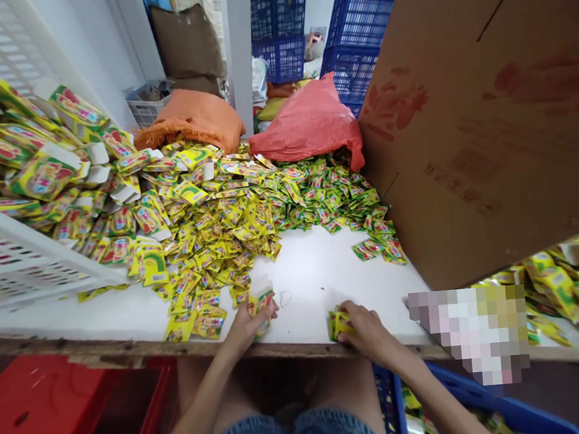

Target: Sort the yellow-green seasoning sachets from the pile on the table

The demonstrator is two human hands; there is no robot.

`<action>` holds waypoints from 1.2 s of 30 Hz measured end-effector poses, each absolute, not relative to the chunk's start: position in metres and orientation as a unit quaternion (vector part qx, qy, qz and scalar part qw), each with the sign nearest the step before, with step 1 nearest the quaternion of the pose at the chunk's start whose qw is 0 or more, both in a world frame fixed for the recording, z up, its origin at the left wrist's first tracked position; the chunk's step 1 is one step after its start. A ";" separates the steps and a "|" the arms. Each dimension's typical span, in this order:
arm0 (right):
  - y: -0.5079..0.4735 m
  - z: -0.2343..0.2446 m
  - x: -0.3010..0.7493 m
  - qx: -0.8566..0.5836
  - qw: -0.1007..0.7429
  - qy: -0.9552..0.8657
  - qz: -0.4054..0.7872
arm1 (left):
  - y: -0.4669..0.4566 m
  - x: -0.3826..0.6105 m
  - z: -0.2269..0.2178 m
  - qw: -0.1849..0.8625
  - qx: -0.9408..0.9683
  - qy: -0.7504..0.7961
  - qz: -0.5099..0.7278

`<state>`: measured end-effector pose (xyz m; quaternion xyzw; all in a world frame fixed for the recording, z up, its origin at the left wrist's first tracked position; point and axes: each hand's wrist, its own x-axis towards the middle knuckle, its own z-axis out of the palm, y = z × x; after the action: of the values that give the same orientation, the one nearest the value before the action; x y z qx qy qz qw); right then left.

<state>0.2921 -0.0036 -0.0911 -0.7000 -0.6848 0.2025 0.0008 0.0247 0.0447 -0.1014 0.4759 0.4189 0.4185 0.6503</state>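
My left hand point(250, 324) is closed around a small yellow-green carton point(262, 302), its pale flap end facing away from me, at the table's front edge. To its right, my right hand point(363, 328) grips several small yellow and green sachets point(339, 323) just above the white tabletop point(313, 262). A heap of yellow sachets point(216, 249) lies left of centre, its nearest ones close to my left hand. Green sachets point(322, 194) form another pile farther back. Many yellow cartons point(134, 216), some with flaps open, spill from the left.
A white plastic basket point(32, 257) lies tipped at the left. A big cardboard box point(463, 130) stands at the right. Orange point(194, 117) and red sacks point(307, 125) rest behind the piles. Below are a red stool point(44, 410) and a blue crate point(483, 389). Blue crates point(280, 37) are stacked behind.
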 end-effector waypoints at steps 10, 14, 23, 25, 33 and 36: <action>0.026 -0.047 0.241 -0.511 0.325 -0.696 0.386 | 0.043 0.028 -0.089 0.693 0.523 0.368 0.334; 0.051 -0.045 0.189 -0.461 0.469 -0.651 0.379 | 0.042 0.026 -0.095 0.710 0.511 0.355 0.330; 0.053 -0.037 0.174 -0.470 0.277 -0.815 0.195 | 0.044 0.026 -0.103 0.702 0.501 0.358 0.357; 0.051 -0.034 0.171 -0.453 0.269 -0.825 0.204 | 0.044 0.026 -0.102 0.702 0.505 0.351 0.359; 0.044 -0.050 0.175 -0.499 0.374 -0.761 0.176 | 0.047 0.026 -0.102 0.637 0.512 0.437 0.377; 0.047 -0.052 0.180 -0.512 0.362 -0.762 0.164 | 0.049 0.028 -0.105 0.657 0.507 0.418 0.369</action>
<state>0.1799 0.0468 -0.0518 -0.5119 -0.7615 0.1643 0.3620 0.0280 0.0490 -0.1049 0.5072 0.4181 0.3685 0.6574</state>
